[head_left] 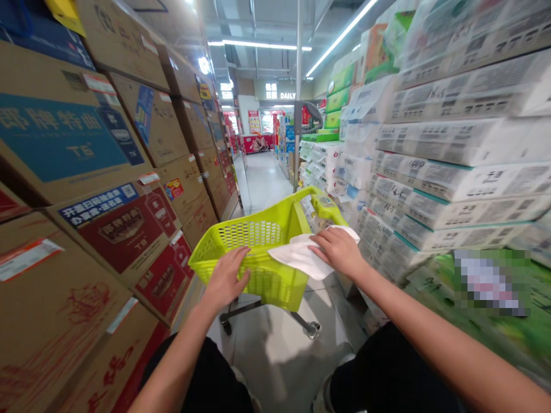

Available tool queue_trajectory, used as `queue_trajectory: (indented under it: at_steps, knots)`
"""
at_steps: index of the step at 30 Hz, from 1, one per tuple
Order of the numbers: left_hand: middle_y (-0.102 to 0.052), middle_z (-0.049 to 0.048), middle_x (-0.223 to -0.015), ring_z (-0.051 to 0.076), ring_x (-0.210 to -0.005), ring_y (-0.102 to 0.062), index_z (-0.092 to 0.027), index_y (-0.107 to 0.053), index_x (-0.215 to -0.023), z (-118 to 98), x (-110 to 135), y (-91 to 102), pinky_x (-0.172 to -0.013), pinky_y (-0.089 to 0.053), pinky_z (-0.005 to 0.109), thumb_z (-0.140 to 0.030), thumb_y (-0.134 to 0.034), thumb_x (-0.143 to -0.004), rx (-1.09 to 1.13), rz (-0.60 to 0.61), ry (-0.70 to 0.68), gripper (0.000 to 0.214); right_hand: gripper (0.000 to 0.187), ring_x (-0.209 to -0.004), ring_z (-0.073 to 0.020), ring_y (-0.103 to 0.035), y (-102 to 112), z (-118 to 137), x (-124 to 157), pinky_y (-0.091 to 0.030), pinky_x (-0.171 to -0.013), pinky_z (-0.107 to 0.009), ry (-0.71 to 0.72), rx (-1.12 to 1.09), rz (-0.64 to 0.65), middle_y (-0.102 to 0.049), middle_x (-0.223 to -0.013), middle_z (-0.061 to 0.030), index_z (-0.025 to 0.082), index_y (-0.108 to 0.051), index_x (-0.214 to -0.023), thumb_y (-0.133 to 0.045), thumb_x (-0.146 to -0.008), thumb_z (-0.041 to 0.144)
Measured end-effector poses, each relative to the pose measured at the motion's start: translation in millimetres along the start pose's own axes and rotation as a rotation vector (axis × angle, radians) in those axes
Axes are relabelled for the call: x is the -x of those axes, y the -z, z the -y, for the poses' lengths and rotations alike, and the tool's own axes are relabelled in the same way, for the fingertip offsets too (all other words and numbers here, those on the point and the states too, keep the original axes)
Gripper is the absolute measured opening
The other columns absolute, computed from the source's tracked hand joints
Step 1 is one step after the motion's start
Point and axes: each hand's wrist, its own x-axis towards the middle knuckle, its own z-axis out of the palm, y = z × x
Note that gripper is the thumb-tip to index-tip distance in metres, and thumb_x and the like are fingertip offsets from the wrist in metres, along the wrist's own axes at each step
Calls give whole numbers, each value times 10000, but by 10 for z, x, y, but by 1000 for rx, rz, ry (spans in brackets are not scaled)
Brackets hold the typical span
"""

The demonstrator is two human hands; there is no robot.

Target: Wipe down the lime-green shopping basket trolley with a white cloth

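A lime-green shopping cart [275, 282] with a perforated plastic basket stands close in front of me, on dark legs with casters. My left hand [226, 279] is at the near rim of its basket, fingers reaching over the edge and thumb on the outer side. With my right hand [338, 248] I press a thin white cloth [297, 252] against the basket's right end, near the green handle [331, 211]. The cloth hangs loosely over the rim to the left of my fingers. My right fingertips are partly hidden in its folds.
Stacked cardboard cartons [55, 137] line the left side. Wrapped white paper packs [430, 172] rise on the right, with green packages [430, 287] lower down. A metal pole [298, 57] stands behind the cart. The tiled aisle [269, 178] runs ahead between shelves.
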Motion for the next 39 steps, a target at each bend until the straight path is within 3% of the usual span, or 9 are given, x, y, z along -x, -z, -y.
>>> queue_trajectory:
  at_steps: [4,10,15,20,26,29,32,37,39]
  knots:
    - [-524,116,-1411,236,-1326,-463,-209,-301,-1480,-495,-295,-321,-1146,-308,450,-396,-398,-952,341,-196,150,568,369,-950,-269,-545,158,403,-15,-390,-853,-418,21,4,-11,-672,-1024,-123,196,-637,-1198,-392,-1010,398]
    - [-602,133,-1230,241,-1147,-569,-163,-361,-1441,-320,-387,-477,-1062,-383,456,-469,-335,-974,421,-263,363,559,316,-869,-238,-559,370,629,-18,-387,-818,-384,-13,-43,-23,-666,-877,-88,212,-655,-971,-386,-1025,368]
    - [-597,116,-1137,266,-1118,-551,-195,-571,-1242,-122,-399,-428,-1027,-386,470,-512,-371,-952,145,-178,308,474,339,-712,-186,-544,496,462,-16,-403,-683,-311,-256,-379,-140,-604,-751,-43,210,-570,-836,-360,-1022,399]
    - [-604,89,-1054,240,-1067,-570,-196,-627,-1100,-139,-454,-303,-1010,-419,451,-460,-381,-952,237,-161,291,390,405,-606,-154,-518,653,19,-158,-396,-558,-258,-572,-779,-294,-560,-646,12,199,-558,-752,-428,-962,520]
    - [-430,105,-1454,257,-1345,-423,-228,-350,-1452,-1021,-511,217,-1155,-316,440,-277,-553,-826,422,-381,71,659,350,-1017,-230,-612,638,-110,-358,-469,-932,-385,-253,-743,-233,-681,-1040,-82,195,-674,-1014,-449,-975,461]
    - [-395,81,-1519,272,-1381,-381,-240,-368,-1469,-1297,-528,404,-1181,-273,435,-195,-575,-736,417,-174,-78,763,349,-1118,-249,-581,534,-46,-361,-435,-1013,-442,-157,-666,-187,-651,-1157,-104,207,-678,-1084,-422,-991,426]
    - [-560,72,-1385,250,-1184,-554,-242,-516,-1375,-1290,-528,442,-1074,-400,400,-238,-562,-769,453,85,-49,608,413,-1259,-285,-494,526,27,-238,-372,-1083,-510,-167,-562,-170,-557,-1329,-127,226,-622,-1256,-412,-985,457]
    - [-698,53,-1009,192,-898,-604,-184,-692,-1026,-1113,-508,478,-829,-470,310,-345,-574,-806,564,102,23,297,939,-1439,-373,-265,613,253,222,-219,-1174,-577,35,-462,-9,-254,-1593,-114,269,-336,-1528,-644,-754,702]
    - [-698,40,-933,177,-841,-595,-178,-697,-950,-1067,-503,525,-766,-455,288,-346,-595,-791,615,126,38,253,934,-1456,-376,-233,571,355,394,-177,-1182,-595,71,-413,47,-216,-1611,-108,274,-319,-1539,-675,-761,648]
